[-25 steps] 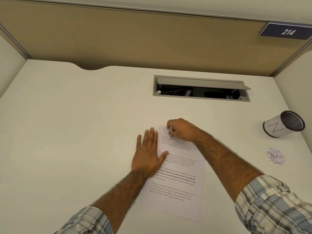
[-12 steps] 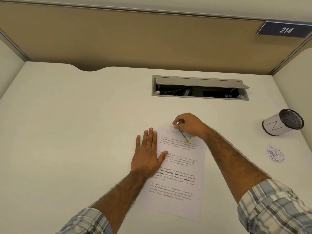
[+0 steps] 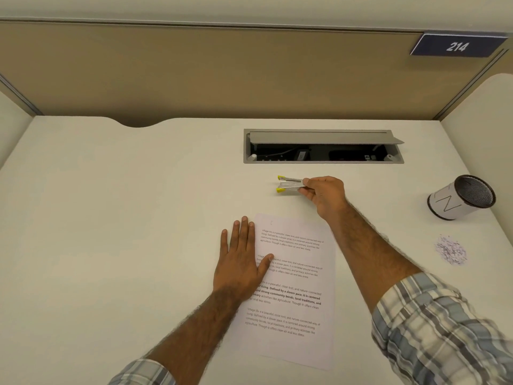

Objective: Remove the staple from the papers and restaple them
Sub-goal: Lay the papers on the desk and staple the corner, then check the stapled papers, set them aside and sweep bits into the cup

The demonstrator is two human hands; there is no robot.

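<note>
- Having lifted off the papers [image 3: 294, 287], pinching a yellow-tipped tool [image 3: 288, 184] in the right hand [image 3: 324, 200], short of the cable slot [image 3: 323, 147].
- Pressing the papers' left edge with the flat left hand [image 3: 241, 262].
- Staying well apart from cup [image 3: 460, 197] and scraps [image 3: 451, 250] far right.

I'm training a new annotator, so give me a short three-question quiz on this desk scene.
1. True or false: the left hand lies flat with its thumb on the papers.
2. What does the right hand pinch? A pen; B yellow-tipped tool; C scissors.
3. Fill in: the sign on the wall reads ____.
Key: 1 true; 2 B; 3 214.
</note>
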